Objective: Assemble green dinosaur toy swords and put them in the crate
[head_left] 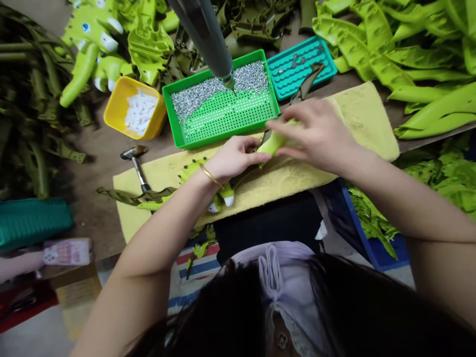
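Observation:
A lime-green plastic toy part is held between my two hands above a yellow pad. My left hand pinches its near left end between thumb and fingers. My right hand closes over the other end, slightly blurred. A dark olive plastic piece sticks out past the right fingers; how it joins the green part is hidden. Below my left wrist lies a green spiked toy body with white-tipped feet, partly covered by the forearm.
The yellow pad spans the table edge. Behind it stand a green basket of screws, a teal tray and a yellow tub of white pieces. A power screwdriver hangs overhead. A hammer lies left; green parts pile right.

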### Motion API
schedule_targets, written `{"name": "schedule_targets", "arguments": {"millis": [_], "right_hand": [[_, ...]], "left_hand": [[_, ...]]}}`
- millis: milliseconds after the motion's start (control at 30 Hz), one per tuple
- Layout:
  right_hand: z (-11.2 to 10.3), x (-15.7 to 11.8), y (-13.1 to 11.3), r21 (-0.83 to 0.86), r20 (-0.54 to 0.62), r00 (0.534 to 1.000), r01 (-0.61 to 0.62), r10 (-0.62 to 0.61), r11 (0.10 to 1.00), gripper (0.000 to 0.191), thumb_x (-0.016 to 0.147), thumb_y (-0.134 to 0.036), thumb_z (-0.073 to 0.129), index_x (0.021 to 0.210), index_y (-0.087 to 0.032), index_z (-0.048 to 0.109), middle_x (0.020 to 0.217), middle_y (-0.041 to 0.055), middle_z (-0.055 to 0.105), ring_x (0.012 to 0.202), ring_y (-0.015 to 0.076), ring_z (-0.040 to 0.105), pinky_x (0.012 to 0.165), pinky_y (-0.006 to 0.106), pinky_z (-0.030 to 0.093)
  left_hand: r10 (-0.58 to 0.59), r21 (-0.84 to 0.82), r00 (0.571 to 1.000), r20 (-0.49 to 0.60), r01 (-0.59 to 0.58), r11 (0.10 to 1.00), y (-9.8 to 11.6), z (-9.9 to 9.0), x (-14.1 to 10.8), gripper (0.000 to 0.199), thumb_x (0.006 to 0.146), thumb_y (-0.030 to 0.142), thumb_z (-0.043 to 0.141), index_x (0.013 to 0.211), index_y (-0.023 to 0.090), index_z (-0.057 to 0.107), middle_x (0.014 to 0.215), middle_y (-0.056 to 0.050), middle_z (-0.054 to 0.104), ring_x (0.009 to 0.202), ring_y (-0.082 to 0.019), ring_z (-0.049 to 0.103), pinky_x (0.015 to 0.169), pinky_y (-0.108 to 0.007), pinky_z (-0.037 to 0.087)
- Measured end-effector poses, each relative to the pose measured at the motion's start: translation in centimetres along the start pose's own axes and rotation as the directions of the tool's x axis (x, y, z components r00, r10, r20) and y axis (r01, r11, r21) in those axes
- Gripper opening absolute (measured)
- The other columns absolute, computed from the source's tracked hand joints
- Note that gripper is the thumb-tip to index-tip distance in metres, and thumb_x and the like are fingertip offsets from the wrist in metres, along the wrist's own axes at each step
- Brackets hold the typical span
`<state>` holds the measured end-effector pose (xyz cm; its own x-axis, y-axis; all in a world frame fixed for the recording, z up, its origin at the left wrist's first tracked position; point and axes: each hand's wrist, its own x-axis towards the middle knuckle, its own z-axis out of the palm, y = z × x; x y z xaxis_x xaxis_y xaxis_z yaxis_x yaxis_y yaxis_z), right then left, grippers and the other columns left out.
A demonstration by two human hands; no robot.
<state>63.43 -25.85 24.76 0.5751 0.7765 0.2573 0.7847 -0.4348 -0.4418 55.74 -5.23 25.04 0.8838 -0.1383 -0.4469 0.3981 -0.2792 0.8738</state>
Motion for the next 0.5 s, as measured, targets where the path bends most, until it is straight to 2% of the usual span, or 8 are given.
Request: {"name": "schedule_targets", "arguments": {"millis": [33,67,100,133,233,300,400,500], "right_hand": [[0.2,-0.4,-0.3,0.110,-0.129,0.978,-0.152,0.166,0.982,0.046,0.088,-0.055,0.053,0.117,-0.021,0.063,0.108,0.0121,0.064,0.107,0.0272,0.058,0.093,0.048,0.046],[0.5,-0.8,-0.6,0.271,-0.196,0.921,-0.277,0.335,0.922,0.049,0.087,-0.059,0.052,0.112,-0.019,0.064,0.097,0.0101,0.065,0.097,0.0229,0.060,0.086,0.043,0.049],[1.0,-1.0,-1.0,0.450,-0.183,0.862,-0.354,0.473,0.820,0.050,0.086,-0.062,0.051,0.105,-0.018,0.065,0.086,0.0070,0.063,0.086,0.0187,0.061,0.078,0.037,0.051],[1.7,-1.1,-1.5,0.613,-0.101,0.825,-0.388,0.556,0.688,0.052,0.084,-0.065,0.052,0.098,-0.017,0.065,0.077,0.0041,0.060,0.077,0.0156,0.060,0.072,0.032,0.052],[3.9,-1.1,-3.1,0.889,0.164,0.830,-0.359,0.533,0.285,0.052,0.071,-0.069,0.065,0.079,-0.018,0.061,0.063,-0.0011,0.055,0.066,0.0117,0.057,0.060,0.024,0.049],[5.1,-1.1,-3.8,0.951,0.164,0.816,-0.280,0.554,0.131,0.050,0.064,-0.066,0.074,0.073,-0.019,0.059,0.061,-0.0023,0.054,0.064,0.0104,0.056,0.055,0.022,0.047],[5.7,-1.5,-4.1,0.976,0.123,0.793,-0.206,0.597,0.072,0.048,0.060,-0.062,0.078,0.070,-0.019,0.059,0.057,-0.0043,0.050,0.059,0.0081,0.053,0.050,0.019,0.043],[4.9,-1.8,-3.3,0.953,0.185,0.829,-0.282,0.528,0.108,0.051,0.058,-0.065,0.078,0.068,-0.019,0.058,0.049,-0.0069,0.042,0.050,0.0058,0.044,0.042,0.019,0.034]], "left_hand": [[0.018,0.028,0.999,-0.031,-0.017,0.999,0.2,0.0,-0.3,0.041,0.067,0.042,0.074,0.091,0.009,0.068,0.076,-0.001,0.062,0.067,-0.013,0.055,0.062,-0.025,0.042],[0.037,0.063,0.997,-0.061,-0.033,0.997,0.4,0.0,-0.5,0.044,0.068,0.045,0.073,0.093,0.009,0.068,0.076,-0.001,0.062,0.067,-0.013,0.054,0.060,-0.024,0.041],[0.058,0.104,0.995,-0.085,-0.049,0.993,0.6,0.0,-0.7,0.046,0.069,0.047,0.073,0.094,0.009,0.067,0.077,-0.001,0.063,0.067,-0.013,0.053,0.060,-0.024,0.040],[0.082,0.147,0.991,-0.103,-0.066,0.987,0.7,0.1,-0.9,0.047,0.070,0.049,0.072,0.096,0.009,0.067,0.079,-0.002,0.063,0.068,-0.014,0.053,0.060,-0.024,0.040],[0.149,0.236,0.982,-0.115,-0.119,0.965,0.9,0.8,-1.1,0.050,0.071,0.052,0.072,0.098,0.011,0.068,0.087,-0.003,0.067,0.075,-0.015,0.055,0.066,-0.025,0.042],[0.184,0.232,0.977,-0.105,-0.156,0.960,0.7,1.2,-1.1,0.052,0.071,0.054,0.073,0.100,0.011,0.069,0.092,-0.004,0.068,0.080,-0.017,0.057,0.071,-0.026,0.044],[0.178,0.205,0.981,-0.073,-0.160,0.965,0.3,1.2,-1.4,0.052,0.072,0.056,0.072,0.101,0.012,0.069,0.095,-0.006,0.069,0.086,-0.020,0.058,0.076,-0.028,0.045],[0.113,0.196,0.993,-0.039,-0.104,0.975,0.1,0.2,-1.8,0.050,0.070,0.053,0.075,0.099,0.013,0.067,0.094,-0.005,0.067,0.083,-0.018,0.057,0.075,-0.028,0.045]]}}
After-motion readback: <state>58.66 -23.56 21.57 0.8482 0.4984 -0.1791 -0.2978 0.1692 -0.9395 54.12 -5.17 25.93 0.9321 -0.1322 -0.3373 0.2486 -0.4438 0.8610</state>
